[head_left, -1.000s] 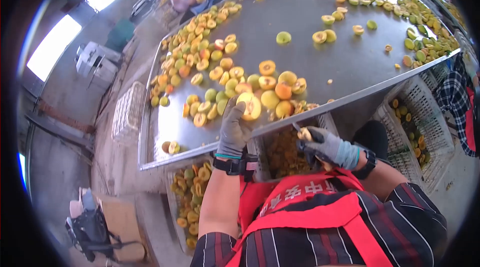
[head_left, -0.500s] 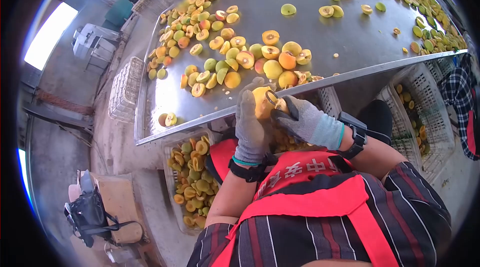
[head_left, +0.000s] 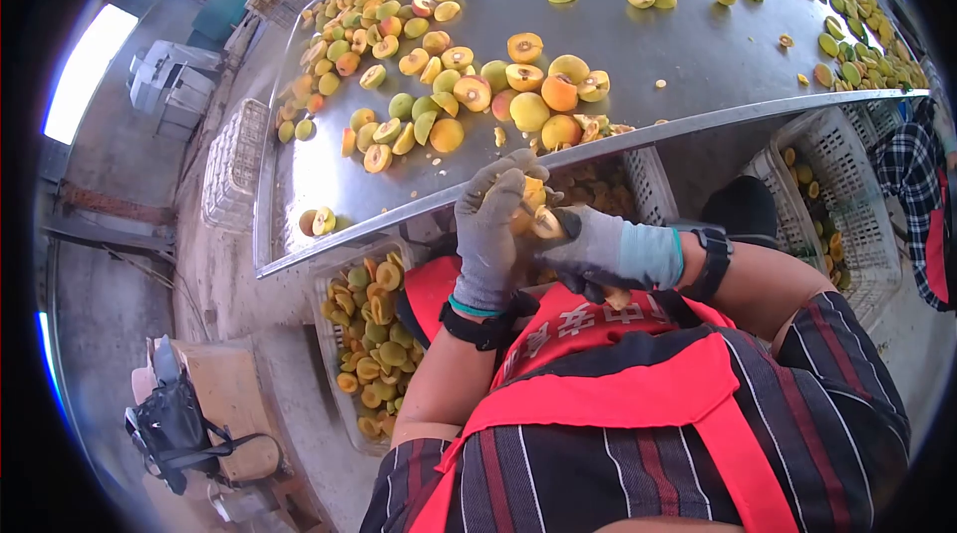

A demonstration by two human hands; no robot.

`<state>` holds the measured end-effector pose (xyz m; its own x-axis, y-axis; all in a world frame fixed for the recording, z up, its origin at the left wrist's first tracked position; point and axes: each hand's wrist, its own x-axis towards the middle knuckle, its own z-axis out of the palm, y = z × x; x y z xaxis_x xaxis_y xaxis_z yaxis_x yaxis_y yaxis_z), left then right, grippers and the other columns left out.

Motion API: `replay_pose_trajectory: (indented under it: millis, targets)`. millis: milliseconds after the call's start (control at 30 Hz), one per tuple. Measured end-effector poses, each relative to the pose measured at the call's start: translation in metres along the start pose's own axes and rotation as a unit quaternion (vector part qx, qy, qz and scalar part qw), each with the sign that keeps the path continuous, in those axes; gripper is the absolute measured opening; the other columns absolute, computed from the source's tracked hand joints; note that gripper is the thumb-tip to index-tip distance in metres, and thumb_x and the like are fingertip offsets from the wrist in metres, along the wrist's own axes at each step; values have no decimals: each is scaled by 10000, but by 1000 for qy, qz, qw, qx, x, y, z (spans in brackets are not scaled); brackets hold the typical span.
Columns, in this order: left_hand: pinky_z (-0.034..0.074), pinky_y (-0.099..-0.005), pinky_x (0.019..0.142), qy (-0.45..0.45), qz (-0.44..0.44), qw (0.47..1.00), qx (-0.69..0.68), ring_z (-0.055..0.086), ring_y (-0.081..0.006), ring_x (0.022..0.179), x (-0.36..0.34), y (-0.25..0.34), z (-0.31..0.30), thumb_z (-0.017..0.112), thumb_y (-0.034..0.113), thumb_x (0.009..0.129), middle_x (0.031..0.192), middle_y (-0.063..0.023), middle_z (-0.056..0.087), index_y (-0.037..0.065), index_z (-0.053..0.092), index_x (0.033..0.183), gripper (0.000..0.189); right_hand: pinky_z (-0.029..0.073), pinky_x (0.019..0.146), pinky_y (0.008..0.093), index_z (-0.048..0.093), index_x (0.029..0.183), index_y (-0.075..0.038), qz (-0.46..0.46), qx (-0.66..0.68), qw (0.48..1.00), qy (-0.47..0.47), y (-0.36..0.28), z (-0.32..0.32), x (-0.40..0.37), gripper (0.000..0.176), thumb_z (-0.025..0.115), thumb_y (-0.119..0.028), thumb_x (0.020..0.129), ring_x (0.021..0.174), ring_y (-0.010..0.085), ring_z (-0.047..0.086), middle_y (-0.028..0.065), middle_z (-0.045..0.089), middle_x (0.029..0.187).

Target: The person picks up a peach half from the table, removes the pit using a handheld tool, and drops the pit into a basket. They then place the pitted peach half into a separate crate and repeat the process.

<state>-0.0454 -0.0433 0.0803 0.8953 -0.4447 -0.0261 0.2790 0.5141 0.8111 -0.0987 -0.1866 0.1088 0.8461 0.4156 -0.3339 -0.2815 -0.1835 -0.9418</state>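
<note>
My left hand [head_left: 486, 239], in a grey glove, is closed around yellow peach pieces [head_left: 533, 196] just in front of the table edge. My gloved right hand [head_left: 608, 246] meets it from the right, its fingers curled in a fist and its thumb by a pale piece [head_left: 546, 224]. A tan end [head_left: 617, 299], apparently the handle of a pitting tool, sticks out below the right fist. The tool's looped blade is hidden now. Beyond both hands, halved peaches [head_left: 473, 92] and some whole-looking ones lie heaped on the metal table [head_left: 598, 54].
Below the table edge, a crate [head_left: 371, 354] of peach halves stands at left, with another crate [head_left: 847, 204] at right. A white basket [head_left: 236, 164] sits left of the table. A black bag [head_left: 174, 423] rests near a cardboard box [head_left: 234, 393]. Another person's checked sleeve [head_left: 902, 169] shows at right.
Both hands have come slightly down toward my body. The right hand has turned, the looped blade has gone from sight, and the peach is now mostly covered by the left fingers.
</note>
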Motion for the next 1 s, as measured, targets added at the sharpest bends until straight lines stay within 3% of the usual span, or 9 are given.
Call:
replay_pose_trajectory:
  millis: [67,133,233,267,300,333,467,633,1000]
  targets:
    - [513,-316,776,10,14,1000,10,590,-177,895,0,-2,0,555,38,850,978,-105,615,-11,591,1045,204,443,366,284,496,1042,-52,85,68,992,-58,15,5,8,237,520,-196,854,402,175,534,98,577,673]
    - [519,-323,768,19,28,999,20,594,-178,893,-1,-7,2,562,33,841,983,-107,617,-12,598,1033,200,445,383,298,515,1011,-48,-259,-132,946,140,39,19,18,231,535,-205,841,416,181,543,89,567,640]
    - [519,-325,770,42,58,996,53,603,-180,878,-1,-14,4,582,36,829,998,-111,618,-16,610,1001,182,443,403,300,533,966,-48,-386,-269,846,252,65,23,32,219,553,-220,831,435,177,552,76,552,593]
    - [525,-338,753,53,47,995,75,613,-207,857,-2,-15,2,576,71,841,968,-122,627,-14,596,1028,206,443,403,300,533,966,-48,-384,-270,846,252,47,19,23,219,553,-220,831,435,177,552,76,552,593]
    - [531,-352,736,66,36,992,96,624,-233,836,-4,-17,0,569,107,854,939,-133,636,-13,583,1054,233,473,466,319,543,946,-37,-154,-148,969,120,13,13,7,245,563,-241,811,495,197,579,88,570,615]
    - [531,-352,736,69,35,993,94,624,-233,836,-4,-15,-1,569,107,854,939,-133,636,-13,583,1054,233,503,530,339,552,925,-26,92,-11,995,-25,-5,10,-2,272,573,-262,790,555,216,607,100,588,636]
    - [531,-342,713,-32,-17,985,169,622,-225,828,2,-5,-6,557,121,852,924,-133,637,-4,597,1036,227,443,398,283,546,841,-48,78,-41,994,-60,4,2,0,246,600,-283,791,414,163,538,54,552,578]
    - [536,-343,684,-11,-48,999,-11,618,-265,829,0,-11,1,535,322,879,978,-138,596,30,518,1149,398,370,371,228,557,759,-55,35,280,952,-120,21,3,0,236,601,-269,847,393,94,449,-8,465,534]
    - [511,-361,726,105,-48,983,-145,599,-290,885,3,-11,17,472,362,915,966,-110,587,45,501,1120,379,322,314,223,527,734,-60,28,435,886,-159,36,4,-2,249,593,-264,859,338,83,407,7,454,512]
